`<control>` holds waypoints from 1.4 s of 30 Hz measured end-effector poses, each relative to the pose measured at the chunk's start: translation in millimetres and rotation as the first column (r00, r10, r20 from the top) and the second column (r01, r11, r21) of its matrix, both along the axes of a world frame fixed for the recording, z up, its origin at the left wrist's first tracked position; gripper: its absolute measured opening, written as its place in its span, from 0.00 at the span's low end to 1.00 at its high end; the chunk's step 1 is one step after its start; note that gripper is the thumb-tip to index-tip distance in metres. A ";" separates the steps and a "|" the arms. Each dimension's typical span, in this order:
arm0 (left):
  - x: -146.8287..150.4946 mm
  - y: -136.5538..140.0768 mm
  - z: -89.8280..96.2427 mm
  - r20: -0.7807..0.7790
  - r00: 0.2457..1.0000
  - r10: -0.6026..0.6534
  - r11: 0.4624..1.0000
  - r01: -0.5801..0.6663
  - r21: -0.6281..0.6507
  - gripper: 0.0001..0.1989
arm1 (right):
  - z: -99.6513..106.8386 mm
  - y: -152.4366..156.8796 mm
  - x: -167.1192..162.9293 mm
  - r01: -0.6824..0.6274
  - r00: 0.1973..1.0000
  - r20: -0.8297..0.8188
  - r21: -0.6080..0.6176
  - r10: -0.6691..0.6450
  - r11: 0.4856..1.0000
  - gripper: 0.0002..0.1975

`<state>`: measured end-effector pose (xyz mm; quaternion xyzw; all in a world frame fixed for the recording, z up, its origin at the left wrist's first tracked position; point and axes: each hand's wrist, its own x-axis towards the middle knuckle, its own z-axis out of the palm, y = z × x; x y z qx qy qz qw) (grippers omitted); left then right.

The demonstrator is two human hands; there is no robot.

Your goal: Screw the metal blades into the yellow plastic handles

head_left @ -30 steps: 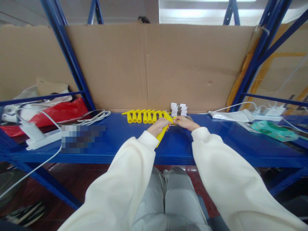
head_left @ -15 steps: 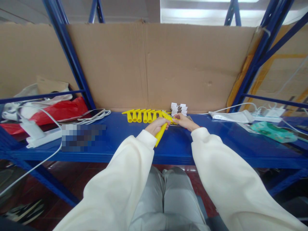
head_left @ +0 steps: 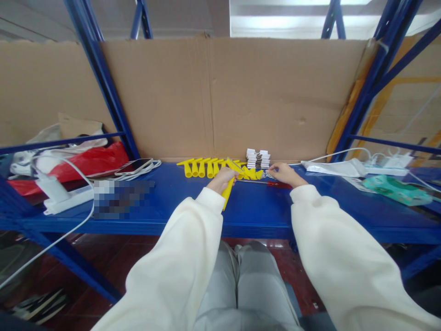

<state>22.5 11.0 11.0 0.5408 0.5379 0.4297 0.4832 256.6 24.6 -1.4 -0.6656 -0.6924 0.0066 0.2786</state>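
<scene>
My left hand (head_left: pixel 222 179) is closed around a yellow plastic handle-like part (head_left: pixel 227 195), whose tubular end points down toward me. My right hand (head_left: pixel 284 174) hovers at a small heap of shiny metal pieces (head_left: pixel 267 175), probably screws, with its fingertips drawn together; whatever lies between them is too small to see. Just under that hand is a screwdriver (head_left: pixel 277 184) with a red handle, its thin shaft pointing left. Small yellow pieces (head_left: pixel 253 174) lie between my two hands. A row of similar yellow parts (head_left: pixel 201 170) stands behind my left hand.
Stacked white pieces (head_left: pixel 258 158) stand at the back against the cardboard panel (head_left: pixel 268 96). On the left of the blue shelf (head_left: pixel 186 207) are a power strip (head_left: pixel 70 200), a phone (head_left: pixel 132 166) and cables. A green packet (head_left: pixel 396 189) lies at the right.
My right hand has left the yellow part and moved right to the metal pieces, uncovering the loose yellow pieces and the screwdriver. My left hand still holds the yellow part.
</scene>
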 end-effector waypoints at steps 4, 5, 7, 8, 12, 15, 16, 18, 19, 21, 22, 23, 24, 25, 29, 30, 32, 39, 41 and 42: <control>-1.4 3.4 -4.1 -0.037 0.999 0.028 1.000 -0.028 0.005 0.12 | -1.5 -10.4 28.1 -0.060 0.998 0.024 -0.193 0.066 0.979 0.16; -1.5 4.2 -4.9 -0.040 0.999 0.032 0.999 -0.032 0.007 0.12 | -1.6 -12.0 32.1 -0.094 0.995 0.011 -0.225 0.099 0.970 0.17; -1.6 5.1 -5.9 -0.040 0.998 0.040 0.999 -0.040 0.009 0.13 | -1.7 -13.9 37.0 -0.166 0.986 -0.020 -0.258 0.167 0.952 0.19; -1.8 5.4 -6.2 -0.039 0.998 0.041 0.999 -0.040 0.010 0.14 | -1.7 -14.3 38.1 -0.192 0.981 -0.032 -0.265 0.191 0.945 0.21; -3.5 5.1 -6.2 -0.047 0.999 0.005 1.000 -0.005 0.006 0.17 | -2.6 -15.5 37.1 -0.264 0.964 -0.064 -0.266 0.257 0.927 0.23; -4.3 4.5 -5.3 -0.050 0.999 -0.014 1.000 0.014 -0.001 0.18 | -5.1 -16.8 33.4 -0.339 0.941 -0.086 -0.242 0.328 0.909 0.20; -4.3 4.2 -5.0 -0.050 0.999 -0.013 1.000 0.013 -0.004 0.18 | -6.3 -17.1 32.0 -0.354 0.935 -0.089 -0.236 0.342 0.905 0.19; -3.8 3.6 -4.3 -0.048 0.999 -0.009 1.000 0.009 -0.008 0.17 | -8.8 -16.9 29.7 -0.364 0.932 -0.086 -0.231 0.353 0.902 0.17; -3.5 3.2 -3.9 -0.048 0.999 -0.006 1.000 0.005 -0.010 0.17 | -9.9 -16.5 28.9 -0.363 0.932 -0.080 -0.229 0.354 0.903 0.15; -3.1 2.6 -3.2 -0.047 0.999 0.000 1.000 -0.001 -0.010 0.16 | -11.5 -15.3 28.6 -0.357 0.934 -0.062 -0.222 0.352 0.907 0.13; -3.2 2.3 -2.9 -0.047 0.999 0.004 1.000 -0.004 -0.010 0.16 | -11.9 -14.7 29.1 -0.353 0.935 -0.051 -0.214 0.350 0.911 0.12; -3.6 2.2 -2.6 -0.046 0.999 0.006 1.000 -0.007 -0.008 0.15 | -11.9 -14.2 30.1 -0.347 0.937 -0.042 -0.203 0.346 0.916 0.11; -4.2 2.1 -2.2 -0.044 0.999 0.008 1.000 -0.008 -0.004 0.15 | -11.7 -13.8 31.5 -0.342 0.939 -0.035 -0.191 0.342 0.920 0.10; -5.1 2.1 -1.8 -0.041 0.999 0.013 1.000 -0.013 0.003 0.15 | -11.2 -13.5 33.1 -0.337 0.941 -0.030 -0.178 0.337 0.924 0.10; -9.9 2.2 0.2 -0.031 0.997 0.077 0.996 -0.076 0.040 0.15 | -9.5 -13.1 40.4 -0.334 0.943 -0.029 -0.135 0.333 0.933 0.08; -11.1 2.1 0.6 -0.034 0.995 0.097 0.994 -0.095 0.045 0.15 | -9.4 -12.9 42.0 -0.337 0.941 -0.033 -0.130 0.335 0.933 0.08; -12.8 1.8 1.0 -0.043 0.992 0.119 0.992 -0.117 0.050 0.16 | -9.7 -12.0 44.4 -0.342 0.940 -0.053 -0.118 0.338 0.932 0.08; -12.5 1.0 -0.9 -0.042 0.991 0.128 0.990 -0.125 0.061 0.16 | -12.0 -7.6 51.4 -0.367 0.921 -0.159 -0.054 0.355 0.929 0.12; -11.9 1.3 -1.5 -0.044 0.991 0.128 0.990 -0.126 0.059 0.15 | -11.8 -7.2 54.3 -0.381 0.915 -0.166 -0.048 0.369 0.923 0.13; -11.7 1.5 -1.8 -0.046 0.991 0.126 0.991 -0.123 0.057 0.15 | -11.7 -7.0 55.8 -0.383 0.914 -0.164 -0.044 0.371 0.923 0.14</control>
